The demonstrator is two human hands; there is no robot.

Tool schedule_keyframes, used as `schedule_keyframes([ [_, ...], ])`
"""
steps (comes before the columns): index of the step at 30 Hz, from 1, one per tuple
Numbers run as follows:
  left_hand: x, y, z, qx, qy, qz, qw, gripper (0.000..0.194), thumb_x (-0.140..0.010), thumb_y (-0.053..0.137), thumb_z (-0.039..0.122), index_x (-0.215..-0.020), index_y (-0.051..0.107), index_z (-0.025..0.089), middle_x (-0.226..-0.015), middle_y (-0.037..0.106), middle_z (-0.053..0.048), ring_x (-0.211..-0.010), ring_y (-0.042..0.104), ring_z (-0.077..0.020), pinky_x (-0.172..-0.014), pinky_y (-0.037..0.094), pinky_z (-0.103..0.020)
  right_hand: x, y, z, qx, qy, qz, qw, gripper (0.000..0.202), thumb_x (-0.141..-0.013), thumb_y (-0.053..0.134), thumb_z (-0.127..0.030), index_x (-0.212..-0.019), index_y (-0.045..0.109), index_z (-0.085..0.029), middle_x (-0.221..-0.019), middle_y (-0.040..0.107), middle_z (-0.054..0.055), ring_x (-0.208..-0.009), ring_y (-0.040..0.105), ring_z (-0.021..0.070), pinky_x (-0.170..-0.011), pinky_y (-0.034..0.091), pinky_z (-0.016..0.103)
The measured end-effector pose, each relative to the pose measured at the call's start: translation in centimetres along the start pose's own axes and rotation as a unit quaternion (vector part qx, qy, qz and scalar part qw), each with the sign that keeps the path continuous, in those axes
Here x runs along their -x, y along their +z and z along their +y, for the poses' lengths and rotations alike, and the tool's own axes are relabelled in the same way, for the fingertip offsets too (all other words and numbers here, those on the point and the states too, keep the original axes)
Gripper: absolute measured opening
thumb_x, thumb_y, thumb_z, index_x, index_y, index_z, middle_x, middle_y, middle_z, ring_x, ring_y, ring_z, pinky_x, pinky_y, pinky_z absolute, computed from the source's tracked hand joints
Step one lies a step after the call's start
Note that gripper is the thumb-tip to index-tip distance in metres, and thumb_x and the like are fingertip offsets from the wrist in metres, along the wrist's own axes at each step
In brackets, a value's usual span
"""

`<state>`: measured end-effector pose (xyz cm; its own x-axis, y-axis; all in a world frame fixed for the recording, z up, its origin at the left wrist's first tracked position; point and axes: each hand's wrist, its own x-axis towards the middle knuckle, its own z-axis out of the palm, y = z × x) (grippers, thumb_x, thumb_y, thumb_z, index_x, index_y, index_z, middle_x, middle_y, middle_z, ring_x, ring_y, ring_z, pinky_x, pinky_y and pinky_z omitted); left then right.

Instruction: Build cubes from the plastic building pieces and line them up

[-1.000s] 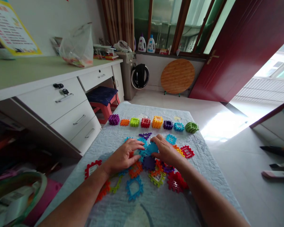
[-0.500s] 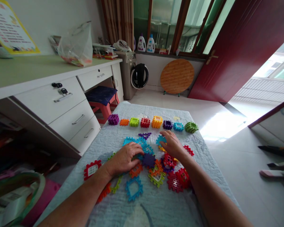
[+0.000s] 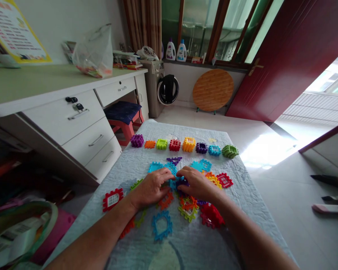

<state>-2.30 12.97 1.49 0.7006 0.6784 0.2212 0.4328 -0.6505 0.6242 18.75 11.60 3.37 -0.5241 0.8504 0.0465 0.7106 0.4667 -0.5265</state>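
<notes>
My left hand rests over the middle of a pile of plastic interlocking building tiles, its thumb apart from its bent fingers. Its fingertips meet light blue tiles, and an orange tile lies by the thumb. My right hand curls over a dark purple tile, gripping it close to the left fingertips. Part of that tile is hidden by the fingers. Near my right wrist lie yellow tiles and red tiles. A light blue frame tile lies flat in front of me.
Colour-sorted stacks line the far side of the cloth-covered table, including a purple stack, a yellow stack and a green stack. A purple triangular piece lies before them. White drawers stand at left.
My right hand has moved left and toward me, from the light blue tiles to the dark purple tile. Two light blue tiles now show where it was. My left hand has hardly moved.
</notes>
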Motion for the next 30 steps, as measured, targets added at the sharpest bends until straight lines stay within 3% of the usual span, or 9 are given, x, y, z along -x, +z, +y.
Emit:
schedule_keyframes([
  [6, 0.1, -0.1, -0.2, 0.010, 0.007, 0.006, 1.000, 0.025, -0.086, 0.053, 0.023, -0.110, 0.062, 0.024, -0.108, 0.061, -0.007, -0.102, 0.056, -0.0203, -0.091, 0.045, -0.034, 0.5, -0.3, -0.2, -0.026, -0.009, -0.020, 0.999, 0.052, -0.072, 0.068, -0.027, -0.121, 0.051, -0.020, -0.109, 0.056, 0.007, -0.092, 0.055, 0.0174, -0.082, 0.043, 0.029],
  [9, 0.0, 0.1, -0.3, 0.030, 0.001, 0.024, 0.999, 0.023, -0.089, 0.051, 0.028, -0.108, 0.062, 0.023, -0.105, 0.061, -0.007, -0.099, 0.057, -0.0192, -0.089, 0.045, -0.032, 0.2, 0.0, -0.7, -0.002, -0.010, -0.010, 1.000, 0.039, -0.074, 0.067, -0.032, -0.110, 0.057, -0.018, -0.100, 0.060, 0.007, -0.093, 0.054, 0.0191, -0.082, 0.041, 0.030],
  [12, -0.3, 0.3, -0.3, 0.044, -0.018, 0.049, 0.998, 0.023, -0.091, 0.047, 0.030, -0.103, 0.064, 0.022, -0.098, 0.062, -0.006, -0.094, 0.058, -0.0180, -0.085, 0.046, -0.030, -0.3, 0.6, -0.9, 0.036, 0.018, 0.022, 0.999, 0.014, -0.079, 0.058, -0.020, -0.092, 0.063, -0.019, -0.088, 0.063, 0.005, -0.086, 0.054, 0.0178, -0.081, 0.038, 0.030],
  [15, -0.4, 0.1, -0.2, 0.042, -0.036, 0.077, 0.996, 0.022, -0.092, 0.044, 0.030, -0.098, 0.064, 0.021, -0.094, 0.063, -0.005, -0.092, 0.058, -0.0174, -0.084, 0.045, -0.029, -0.5, 0.6, -0.6, 0.016, 0.039, 0.061, 0.997, 0.016, -0.079, 0.051, -0.013, -0.084, 0.065, -0.020, -0.085, 0.064, 0.004, -0.084, 0.055, 0.0166, -0.078, 0.038, 0.029],
  [20, 0.0, -1.7, -1.3, 0.000, -0.087, 0.143, 0.986, 0.018, -0.087, 0.048, 0.029, -0.096, 0.062, 0.020, -0.100, 0.062, -0.006, -0.097, 0.057, -0.0196, -0.089, 0.044, -0.031, -0.3, -1.2, 2.0, -0.097, 0.100, 0.127, 0.982, 0.028, -0.080, 0.051, -0.020, -0.106, 0.058, -0.020, -0.067, 0.055, -0.003, -0.059, 0.048, 0.0112, -0.057, 0.036, 0.023],
  [23, 0.5, -3.0, -2.9, -0.017, -0.145, 0.186, 0.972, 0.019, -0.083, 0.051, 0.030, -0.094, 0.062, 0.020, -0.102, 0.062, -0.006, -0.098, 0.057, -0.0212, -0.091, 0.043, -0.034, -0.1, -2.0, 4.1, -0.096, 0.142, 0.179, 0.969, 0.032, -0.079, 0.052, -0.023, -0.110, 0.052, -0.018, -0.060, 0.047, -0.007, -0.053, 0.043, 0.0107, -0.053, 0.033, 0.023],
  [26, 0.8, -3.7, -4.7, -0.005, -0.202, 0.197, 0.959, 0.022, -0.080, 0.053, 0.033, -0.095, 0.063, 0.021, -0.105, 0.062, -0.006, -0.099, 0.057, -0.0223, -0.092, 0.044, -0.035, 0.0, -1.9, 5.8, -0.055, 0.175, 0.167, 0.969, 0.024, -0.078, 0.051, -0.022, -0.101, 0.055, -0.019, -0.062, 0.051, -0.005, -0.057, 0.047, 0.0117, -0.056, 0.035, 0.024],
  [30, 1.1, -3.5, -6.1, -0.008, -0.243, 0.192, 0.951, 0.025, -0.075, 0.057, 0.037, -0.093, 0.064, 0.021, -0.105, 0.063, -0.006, -0.102, 0.056, -0.0246, -0.092, 0.044, -0.036, 0.2, -1.2, 6.6, 0.072, 0.192, 0.151, 0.967, 0.023, -0.076, 0.054, -0.020, -0.097, 0.060, -0.018, -0.089, 0.059, 0.005, -0.082, 0.054, 0.0176, -0.073, 0.040, 0.028],
])
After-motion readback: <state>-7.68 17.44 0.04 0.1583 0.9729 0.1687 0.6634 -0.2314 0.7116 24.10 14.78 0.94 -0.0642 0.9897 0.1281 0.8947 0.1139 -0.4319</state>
